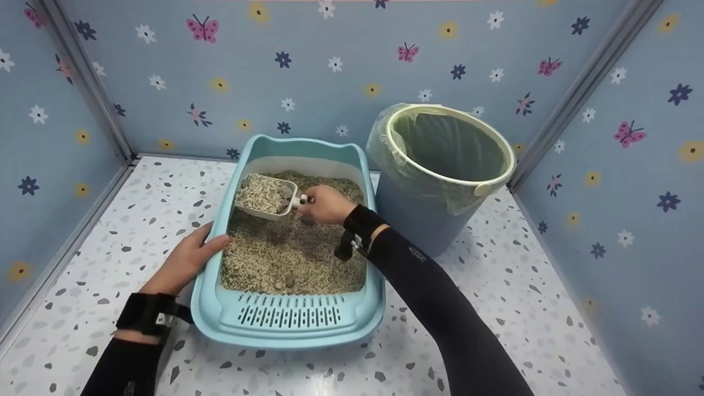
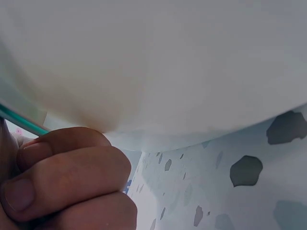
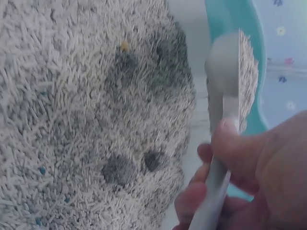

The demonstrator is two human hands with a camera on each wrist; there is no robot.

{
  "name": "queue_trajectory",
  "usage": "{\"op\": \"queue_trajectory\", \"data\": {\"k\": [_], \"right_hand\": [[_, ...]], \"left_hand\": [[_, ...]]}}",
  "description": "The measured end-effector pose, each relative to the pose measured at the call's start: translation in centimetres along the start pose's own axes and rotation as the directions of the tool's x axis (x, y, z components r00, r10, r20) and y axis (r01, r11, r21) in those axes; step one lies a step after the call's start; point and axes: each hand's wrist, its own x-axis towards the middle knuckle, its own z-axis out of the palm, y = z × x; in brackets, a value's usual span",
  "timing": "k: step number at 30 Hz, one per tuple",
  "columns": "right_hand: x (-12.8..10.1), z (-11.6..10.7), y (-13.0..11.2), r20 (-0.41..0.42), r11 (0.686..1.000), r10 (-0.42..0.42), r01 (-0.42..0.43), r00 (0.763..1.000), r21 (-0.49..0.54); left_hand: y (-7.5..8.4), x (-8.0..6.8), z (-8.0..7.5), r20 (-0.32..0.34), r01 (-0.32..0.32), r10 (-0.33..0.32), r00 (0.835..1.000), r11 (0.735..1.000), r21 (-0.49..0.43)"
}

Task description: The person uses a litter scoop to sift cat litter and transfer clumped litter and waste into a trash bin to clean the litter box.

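— Blue wallpaper with butterflies and flowers closes in a speckled terrazzo floor (image 1: 511, 286). What stands on it?

— 1 light-blue plastic litter tray (image 1: 286, 324) with a slotted front step, filled with pale pellet litter (image 1: 291, 258), and just to its right 1 blue round bin lined with a translucent bag (image 1: 445, 165).

— And the hands?

— The left hand (image 1: 190, 258) grips the tray's left rim, thumb over the edge; the left wrist view shows its fingers (image 2: 72, 177) curled against the tray's outer wall. The right hand (image 1: 324, 204) pinches the handle of a white plastic scoop (image 1: 267, 196), fingers closed round it.

— Where is the scoop?

— Raised just above the litter near the back of the tray, about level, and heaped with pellets and 1 greyish clump, as far as I can tell.

— How far along does it look?

— I'd judge 1 load is lifted but not yet carried to the bin, whose bag looks empty from this angle. Dark grey clumps (image 3: 120, 170) lie in the litter in the right wrist view, so more seems left to lift out.

— How does the litter look?

— Short cream sticks, dry and loose, with grey patches and a few blue specks.
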Motion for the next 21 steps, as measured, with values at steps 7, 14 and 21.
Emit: {"op": "queue_trajectory", "data": {"k": [7, 14, 21], "right_hand": [[-1.8, -0.1, -1.0, -0.070, 0.996, 0.081, -0.079, 0.994, 0.030], [-4.2, -1.2, -1.9, -0.095, 0.998, 0.065, -0.063, 0.993, 0.032], [-7.1, -2.7, -2.0, -0.129, 0.999, 0.015, -0.010, 0.991, 0.039]], "left_hand": [[-0.1, 0.0, -0.1, -0.007, 0.009, -0.008, 1.000, 1.000, 0.015], [-0.2, -0.1, 0.0, -0.011, -0.010, 0.010, 1.000, 1.000, 0.021], [0.0, -0.1, 0.0, 0.003, -0.009, 0.009, 1.000, 1.000, 0.002]]}}
